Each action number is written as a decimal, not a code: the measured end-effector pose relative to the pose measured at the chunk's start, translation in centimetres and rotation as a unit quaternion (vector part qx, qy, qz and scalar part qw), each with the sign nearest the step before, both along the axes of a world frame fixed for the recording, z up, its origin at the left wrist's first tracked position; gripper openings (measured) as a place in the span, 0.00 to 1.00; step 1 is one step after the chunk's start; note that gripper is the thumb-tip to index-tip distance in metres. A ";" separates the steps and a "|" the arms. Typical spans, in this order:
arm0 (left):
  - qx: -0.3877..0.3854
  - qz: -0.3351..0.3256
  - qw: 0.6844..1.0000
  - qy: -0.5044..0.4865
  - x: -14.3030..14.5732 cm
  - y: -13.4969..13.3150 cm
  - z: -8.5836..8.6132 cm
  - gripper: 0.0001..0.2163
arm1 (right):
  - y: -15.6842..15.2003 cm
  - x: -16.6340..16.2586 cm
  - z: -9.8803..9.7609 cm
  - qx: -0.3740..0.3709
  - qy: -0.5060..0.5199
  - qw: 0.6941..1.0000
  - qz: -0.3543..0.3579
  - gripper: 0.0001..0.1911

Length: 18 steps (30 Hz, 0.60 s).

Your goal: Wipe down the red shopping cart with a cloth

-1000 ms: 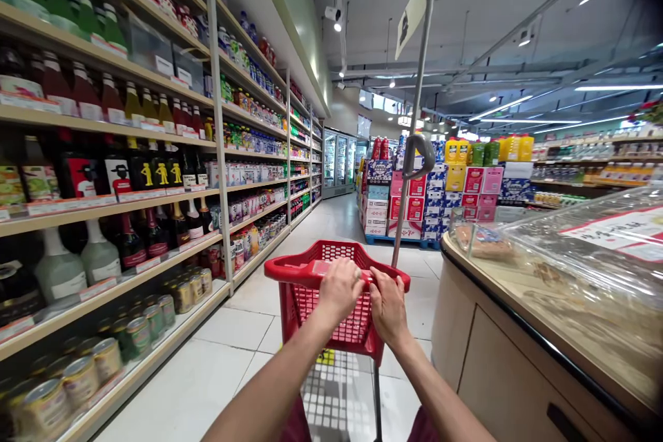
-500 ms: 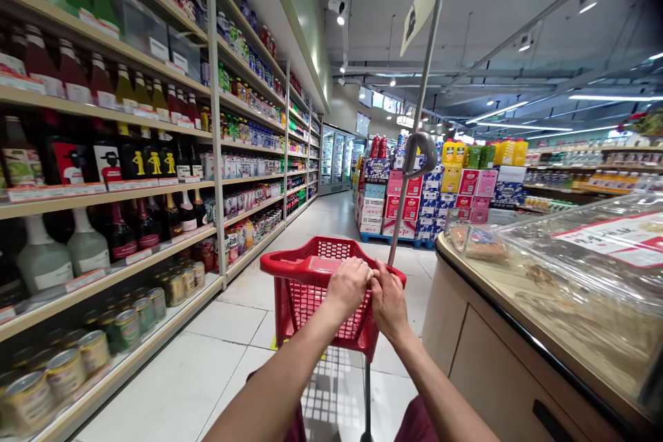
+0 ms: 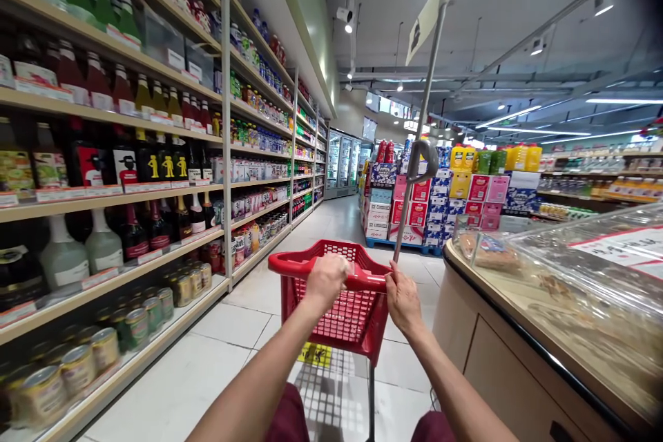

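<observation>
A red plastic shopping cart [image 3: 339,314] rolls in front of me along a supermarket aisle. My left hand [image 3: 325,281] is closed over the near rim of the cart [image 3: 311,269]. My right hand [image 3: 402,300] grips the cart's right corner, at the foot of a grey metal pole [image 3: 419,138] that rises from the cart and carries a pale flag at its top. Both forearms reach forward from the bottom of the view. The basket looks empty through its mesh.
Shelves [image 3: 155,200] of bottles, jars and cans line the left side. A curved counter [image 3: 518,338] with a glass-covered food display stands close on the right. Stacked drink cartons on a pallet [image 3: 435,204] lie ahead, and fridges [image 3: 342,162] at the aisle's end.
My hands have spread apart along the cart's rim; before, they were side by side at its middle. The cart and I have moved forward a little down the aisle.
</observation>
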<state>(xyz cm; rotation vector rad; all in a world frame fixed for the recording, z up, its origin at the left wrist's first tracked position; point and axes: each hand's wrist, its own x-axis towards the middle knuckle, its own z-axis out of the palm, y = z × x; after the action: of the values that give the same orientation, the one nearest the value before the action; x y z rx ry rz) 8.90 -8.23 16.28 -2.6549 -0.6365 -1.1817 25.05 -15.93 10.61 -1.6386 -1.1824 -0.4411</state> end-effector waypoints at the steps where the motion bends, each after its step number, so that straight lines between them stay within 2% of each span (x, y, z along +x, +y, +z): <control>1: -0.007 0.015 1.000 -0.010 -0.1 0.3 0.1 0.10 | 0.0 -0.1 0.0 0.003 0.012 1.000 0.012 0.27; 3: -0.010 0.017 1.000 -0.008 0.6 0.1 0.0 0.10 | -0.1 -0.6 0.1 0.016 0.039 0.999 0.022 0.28; 7: 0.005 -0.047 0.998 0.033 2.9 -1.4 -0.9 0.07 | -0.8 -1.8 0.6 0.033 0.054 0.997 0.038 0.27; 10: 0.003 -0.055 0.998 0.033 0.7 0.0 -0.3 0.09 | -1.2 -2.2 0.8 0.033 0.071 0.995 0.063 0.26; 13: -0.025 0.017 0.999 -0.034 -2.3 1.9 0.5 0.12 | -1.4 -2.5 0.9 0.046 0.098 0.993 0.054 0.26; 15: -0.023 0.015 0.999 -0.033 -2.2 1.7 0.3 0.12 | -1.5 -2.7 0.9 0.056 0.109 0.992 0.043 0.26; 18: 0.011 -0.058 0.998 0.002 -0.1 0.3 -0.7 0.09 | -1.9 -2.7 0.8 0.060 0.119 0.990 0.051 0.26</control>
<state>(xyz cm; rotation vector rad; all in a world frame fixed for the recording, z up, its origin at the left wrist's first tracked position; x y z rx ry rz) 8.78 -7.92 15.63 -2.7072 -0.4734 -1.2058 22.36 -17.80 11.39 -1.4752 -1.0357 -0.2389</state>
